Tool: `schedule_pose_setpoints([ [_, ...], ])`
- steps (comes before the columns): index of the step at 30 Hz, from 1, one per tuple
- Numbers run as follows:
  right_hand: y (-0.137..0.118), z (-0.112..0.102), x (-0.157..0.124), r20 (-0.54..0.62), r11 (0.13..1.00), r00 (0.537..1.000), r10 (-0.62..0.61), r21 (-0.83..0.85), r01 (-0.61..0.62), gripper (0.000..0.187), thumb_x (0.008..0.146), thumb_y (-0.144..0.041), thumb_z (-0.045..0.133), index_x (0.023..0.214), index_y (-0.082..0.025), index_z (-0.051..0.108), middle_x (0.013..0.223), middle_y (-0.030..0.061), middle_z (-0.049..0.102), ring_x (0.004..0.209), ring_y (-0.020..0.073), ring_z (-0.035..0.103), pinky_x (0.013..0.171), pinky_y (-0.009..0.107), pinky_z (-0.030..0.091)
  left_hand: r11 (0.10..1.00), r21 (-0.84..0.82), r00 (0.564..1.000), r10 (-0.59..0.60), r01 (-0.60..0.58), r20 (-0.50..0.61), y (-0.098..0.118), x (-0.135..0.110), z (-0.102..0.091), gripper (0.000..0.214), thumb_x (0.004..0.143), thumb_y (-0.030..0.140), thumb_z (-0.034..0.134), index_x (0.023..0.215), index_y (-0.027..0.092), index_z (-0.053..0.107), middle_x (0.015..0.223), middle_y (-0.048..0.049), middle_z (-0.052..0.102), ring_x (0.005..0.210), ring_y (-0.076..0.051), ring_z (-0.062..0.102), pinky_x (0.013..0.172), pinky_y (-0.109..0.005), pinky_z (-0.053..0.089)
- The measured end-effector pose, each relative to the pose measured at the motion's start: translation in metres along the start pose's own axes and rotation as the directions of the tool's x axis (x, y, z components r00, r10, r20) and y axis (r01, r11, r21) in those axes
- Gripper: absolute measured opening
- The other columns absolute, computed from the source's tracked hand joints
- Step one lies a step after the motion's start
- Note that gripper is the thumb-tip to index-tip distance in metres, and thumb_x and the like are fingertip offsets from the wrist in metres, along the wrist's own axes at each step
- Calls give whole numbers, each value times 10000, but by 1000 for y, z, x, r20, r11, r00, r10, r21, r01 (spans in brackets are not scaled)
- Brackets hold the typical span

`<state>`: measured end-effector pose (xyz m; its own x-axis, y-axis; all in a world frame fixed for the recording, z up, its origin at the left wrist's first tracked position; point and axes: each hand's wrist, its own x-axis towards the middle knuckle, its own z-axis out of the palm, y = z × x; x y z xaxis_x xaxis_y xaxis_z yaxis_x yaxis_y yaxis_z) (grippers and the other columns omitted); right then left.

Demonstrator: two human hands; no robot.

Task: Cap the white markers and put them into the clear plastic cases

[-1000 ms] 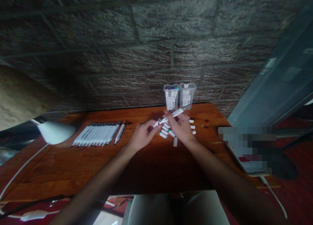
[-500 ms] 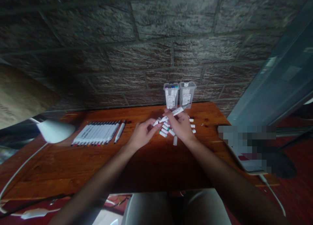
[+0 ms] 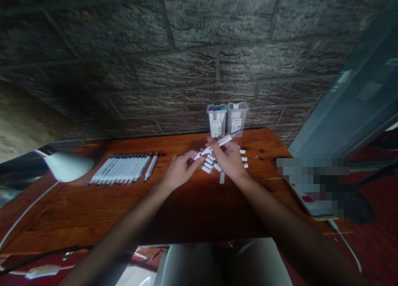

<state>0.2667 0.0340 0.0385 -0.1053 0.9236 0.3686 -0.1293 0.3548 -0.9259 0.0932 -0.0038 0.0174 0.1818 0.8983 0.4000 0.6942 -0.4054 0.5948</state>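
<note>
My right hand is closed around a white marker, its grey end pointing up and right. The marker's other end points down-left to a white cap, pinched in the fingers of my left hand. Cap and marker tip meet or nearly meet; I cannot tell which. Several loose white caps lie on the table under and around my hands, some with coloured ends. Off to the left, several markers lie side by side in a row, with a single marker just right of them.
Two clear plastic boxes stand against the brick wall; the left one holds several markers. A white lamp base with a cable is on the table's left. A partly blurred-out device with a white cable sits at the right edge.
The marker's tip and the cap have come closer together between my hands. The whole view has shifted slightly; the other things lie as before.
</note>
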Motion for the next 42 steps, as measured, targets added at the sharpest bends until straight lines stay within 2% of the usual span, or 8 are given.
schedule_pose_setpoints([
  [23, 0, 0, 0, -4, 1000, 1000, 10, -12, -10, 325, 832, -472, 644, 729, -175, 727, 578, -5, 637, 531, 119, 567, 508, 251, 415, 1000, -22, 1000, -6, 6, -3, 2, 0, 0, 254, 922, 425, 576, 926, 185, 659, 829, -11, 724, 711, -143, 643, 674, -229, 452],
  [32, -1, 0, 1, -17, 1000, 1000, 24, 4, -24, 350, 829, -503, 651, 770, -168, 733, 588, -2, 637, 533, 120, 567, 511, 253, 414, 989, -140, 997, -50, 40, -65, -1, 1, 2, 248, 910, 420, 595, 952, 181, 645, 776, -10, 693, 645, -128, 611, 608, -219, 458],
  [42, -2, 0, 0, -10, 999, 1000, 29, -12, -30, 364, 820, -522, 653, 773, -170, 734, 618, 11, 657, 560, 131, 590, 512, 252, 426, 989, -145, 994, -55, 41, -98, 0, 2, 1, 270, 890, 442, 615, 948, 180, 643, 787, -16, 695, 644, -129, 625, 579, -212, 466],
])
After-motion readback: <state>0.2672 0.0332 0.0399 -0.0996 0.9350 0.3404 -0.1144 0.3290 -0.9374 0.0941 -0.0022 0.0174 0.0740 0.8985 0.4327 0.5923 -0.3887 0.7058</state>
